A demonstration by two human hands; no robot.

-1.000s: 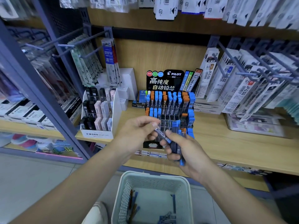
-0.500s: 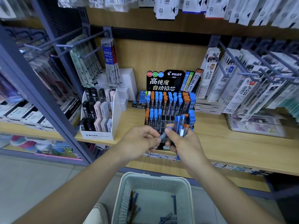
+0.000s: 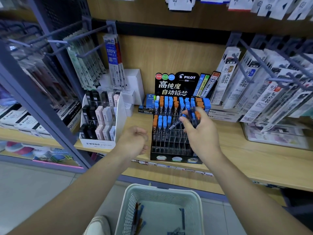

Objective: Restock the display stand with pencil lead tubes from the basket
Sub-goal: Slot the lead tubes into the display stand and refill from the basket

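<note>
A right hand (image 3: pixel 201 133) grips several pencil lead tubes (image 3: pixel 193 115) (blue and orange caps) over the Pilot display stand (image 3: pixel 169 147), its thumb and forefinger pinching one tube (image 3: pixel 175 124) aslant. The left hand (image 3: pixel 135 141) hovers beside the stand, fingers loosely curled and holding nothing. The basket (image 3: pixel 162 190) sits below.

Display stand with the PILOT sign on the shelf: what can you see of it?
The display stand is black with a tall header card reading PILOT. It has stepped rows of clear slots: back row full of blue- and orange-capped lead tubes, middle row filled only at the left end, front rows empty. It stands upright on the wooden shelf. The right hand, gripping more tubes, angles one over the middle row.
</note>
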